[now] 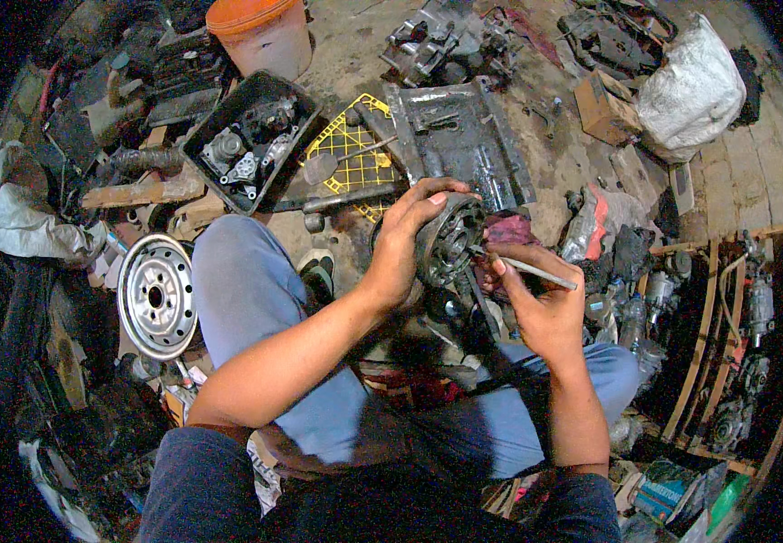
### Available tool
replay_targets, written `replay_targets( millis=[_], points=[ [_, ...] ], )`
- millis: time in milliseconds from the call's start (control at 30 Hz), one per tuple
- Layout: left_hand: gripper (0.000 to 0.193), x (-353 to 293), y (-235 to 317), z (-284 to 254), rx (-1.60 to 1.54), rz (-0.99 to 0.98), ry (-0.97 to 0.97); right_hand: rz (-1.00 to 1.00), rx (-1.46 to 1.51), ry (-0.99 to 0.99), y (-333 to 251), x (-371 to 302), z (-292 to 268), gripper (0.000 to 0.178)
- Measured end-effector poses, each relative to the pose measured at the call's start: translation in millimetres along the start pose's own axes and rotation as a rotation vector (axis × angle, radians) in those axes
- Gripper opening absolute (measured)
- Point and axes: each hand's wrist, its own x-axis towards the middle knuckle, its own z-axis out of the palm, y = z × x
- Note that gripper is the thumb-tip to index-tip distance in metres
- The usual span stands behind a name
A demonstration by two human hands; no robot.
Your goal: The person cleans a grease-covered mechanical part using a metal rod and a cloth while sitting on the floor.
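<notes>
Here, the round metal part [453, 246] sits between your hands, its rim gripped by your left hand [402, 240]. Your right hand [547, 306] pinches a slim pale rod [542, 273], its far end close to the part's face. A dark red cloth [511, 228] shows just beyond your right hand; past your left are a yellow grid [369, 169] and, well leftward, a silver wheel [158, 267].

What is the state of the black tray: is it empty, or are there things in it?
Not empty: metal parts lie inside the black tray, between its walls, and no lid covers them.
</notes>
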Motion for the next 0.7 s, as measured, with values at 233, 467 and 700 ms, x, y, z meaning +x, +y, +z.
replay_targets(
  millis=[233, 467, 700],
  points=[
    [0.047, 1, 3, 2, 0.067, 0.005, 0.014, -0.220, -0.188, -0.016, 2, -4, 2, 0.015],
    [0.037, -1, 7, -1, 0.124, 0.009, 0.020, -0.251, -0.173, -0.081, -3, -13, 8, 0.018],
    [0.046, 8, -3, -12, 0.142, 0.005, 0.031, -0.197, -0.160, -0.013, 7, -16, 13, 0.019]
  ],
)
